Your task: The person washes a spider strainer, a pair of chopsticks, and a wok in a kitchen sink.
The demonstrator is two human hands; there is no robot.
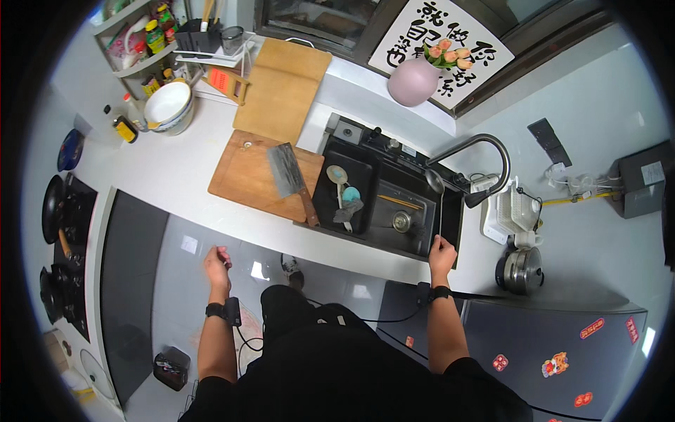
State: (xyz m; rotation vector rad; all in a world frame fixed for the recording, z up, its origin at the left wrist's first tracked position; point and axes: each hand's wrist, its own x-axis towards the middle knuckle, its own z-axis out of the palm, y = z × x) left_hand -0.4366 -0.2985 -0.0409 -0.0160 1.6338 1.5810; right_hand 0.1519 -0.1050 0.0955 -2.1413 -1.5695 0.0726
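My right hand (442, 256) grips the lower end of a long-handled metal ladle (435, 182) at the front right of the black sink (372, 240). The ladle's bowl lies towards the faucet (493, 140). Over the floor, short of the counter's front edge, my left hand (217, 266) hangs with loosely curled fingers and nothing visible in it. A spoon (336, 174), a turquoise scrubber (351, 194) and a grey cloth-like thing (348, 211) lie in the left basin. In the right basin are wooden chopsticks (399, 201) and a metal drain strainer (402, 221).
A cleaver (286, 170) rests on a wooden cutting board (237, 163), its handle near the sink. Behind stands another board (282, 89). A pink vase (414, 82) is on the sill, a lidded pot (522, 270) at right, and a stove (76, 269) at left.
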